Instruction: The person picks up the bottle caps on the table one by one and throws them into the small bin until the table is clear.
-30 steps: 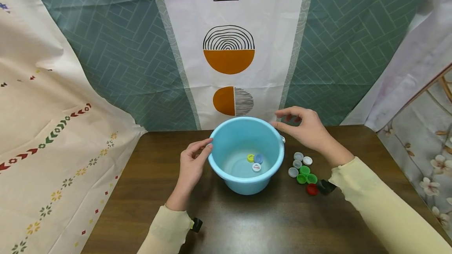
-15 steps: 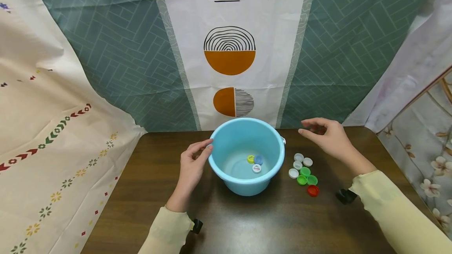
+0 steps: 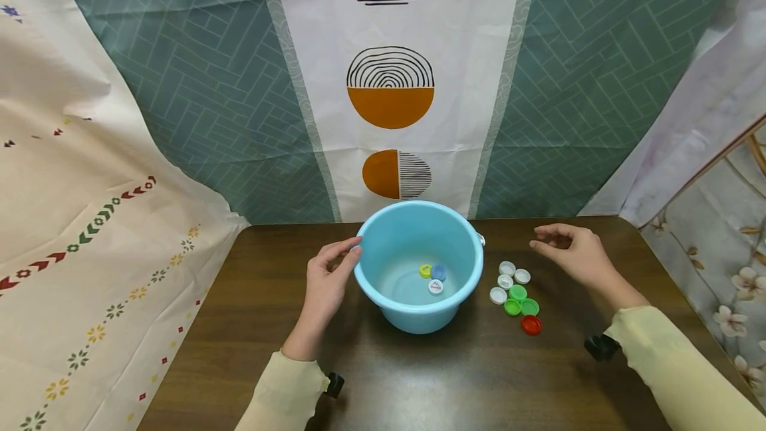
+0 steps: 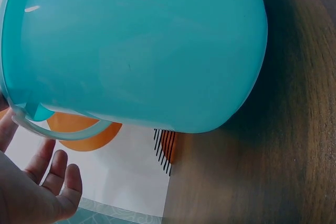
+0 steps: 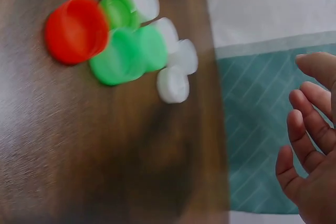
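Observation:
A light blue plastic bucket (image 3: pixel 419 308) stands upright on the table. My left hand (image 3: pixel 327 275) pinches its left rim between thumb and fingers; in the left wrist view the other fingers (image 4: pixel 55 174) hang loose beside the white handle (image 4: pixel 68 134). Inside on the bucket's floor lie a yellow cap (image 3: pixel 425 271), a blue cap (image 3: pixel 439 273) and a white cap (image 3: pixel 435 287). My right hand (image 3: pixel 577 255) hovers above the table to the right, fingers loosely bent, holding nothing. Nearest to it are several white bottle caps (image 3: pixel 522 276), several green caps (image 3: pixel 529 306) and one red cap (image 3: pixel 530 324).
The dark wooden table (image 3: pixel 431 378) reaches back to a patterned cloth (image 3: pixel 389 105). A cream cloth (image 3: pixel 90 218) hangs along the left side and a floral one (image 3: pixel 718 271) along the right.
My right hand has moved from the bucket's right rim rightward and down, past the loose caps. The left hand and bucket have stayed in place.

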Demonstrator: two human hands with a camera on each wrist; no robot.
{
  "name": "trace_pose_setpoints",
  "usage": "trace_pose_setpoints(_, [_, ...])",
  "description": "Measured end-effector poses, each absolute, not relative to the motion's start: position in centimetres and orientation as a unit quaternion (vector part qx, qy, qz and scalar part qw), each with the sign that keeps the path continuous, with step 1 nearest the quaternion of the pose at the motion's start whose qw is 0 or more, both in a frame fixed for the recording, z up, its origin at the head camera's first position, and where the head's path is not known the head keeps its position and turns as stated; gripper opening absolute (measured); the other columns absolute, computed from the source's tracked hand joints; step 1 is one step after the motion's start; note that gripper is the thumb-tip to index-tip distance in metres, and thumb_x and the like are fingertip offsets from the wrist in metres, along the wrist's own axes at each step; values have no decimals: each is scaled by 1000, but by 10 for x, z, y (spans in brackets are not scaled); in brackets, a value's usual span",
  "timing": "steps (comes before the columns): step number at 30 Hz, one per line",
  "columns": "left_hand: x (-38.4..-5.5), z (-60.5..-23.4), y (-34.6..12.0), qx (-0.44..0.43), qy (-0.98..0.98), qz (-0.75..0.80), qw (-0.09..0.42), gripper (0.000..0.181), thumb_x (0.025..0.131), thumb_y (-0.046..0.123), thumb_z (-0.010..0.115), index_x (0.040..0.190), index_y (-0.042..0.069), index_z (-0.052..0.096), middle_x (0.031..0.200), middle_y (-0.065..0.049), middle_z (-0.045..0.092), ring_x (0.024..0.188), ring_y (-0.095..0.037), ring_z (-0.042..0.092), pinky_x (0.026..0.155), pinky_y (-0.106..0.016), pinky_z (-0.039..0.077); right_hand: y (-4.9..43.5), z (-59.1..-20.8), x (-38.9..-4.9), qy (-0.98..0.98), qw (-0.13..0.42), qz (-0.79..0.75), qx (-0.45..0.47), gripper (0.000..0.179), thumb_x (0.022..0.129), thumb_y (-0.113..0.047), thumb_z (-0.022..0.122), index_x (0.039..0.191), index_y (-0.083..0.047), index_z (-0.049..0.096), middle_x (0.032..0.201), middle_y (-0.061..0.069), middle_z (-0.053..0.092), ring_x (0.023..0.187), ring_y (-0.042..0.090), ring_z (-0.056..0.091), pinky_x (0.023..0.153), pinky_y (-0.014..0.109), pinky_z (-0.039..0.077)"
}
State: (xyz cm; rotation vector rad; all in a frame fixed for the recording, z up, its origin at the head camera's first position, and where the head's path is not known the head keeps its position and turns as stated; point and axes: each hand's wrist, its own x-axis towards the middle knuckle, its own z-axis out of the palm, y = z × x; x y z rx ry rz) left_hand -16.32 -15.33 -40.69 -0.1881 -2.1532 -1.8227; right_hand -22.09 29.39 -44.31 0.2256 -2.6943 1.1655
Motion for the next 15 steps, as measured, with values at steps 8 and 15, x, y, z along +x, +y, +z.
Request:
trace_pose_setpoints(8, [-173, -427, -158, -62, -753, -634, 163, 24, 92, 25, 70, 114, 16, 75, 110, -4, 65, 95, -25, 59, 69, -31, 52, 307, -471, -219, -926, 51, 362, 89, 44, 87, -37, 75, 117, -5, 69, 109, 12, 70, 88, 21, 56, 67, 23, 47])
trace_pose_setpoints(15, [-174, -427, -158, -64, -752, -635, 165, 24, 93, 25, 70, 114, 16, 75, 110, -4, 65, 96, -22, 58, 68, -29, 51, 314, -485, -217, -938, 17, 331, 105, 48, 85, -31, 78, 120, -1, 67, 108, 13, 70, 91, 25, 59, 74, 32, 48])
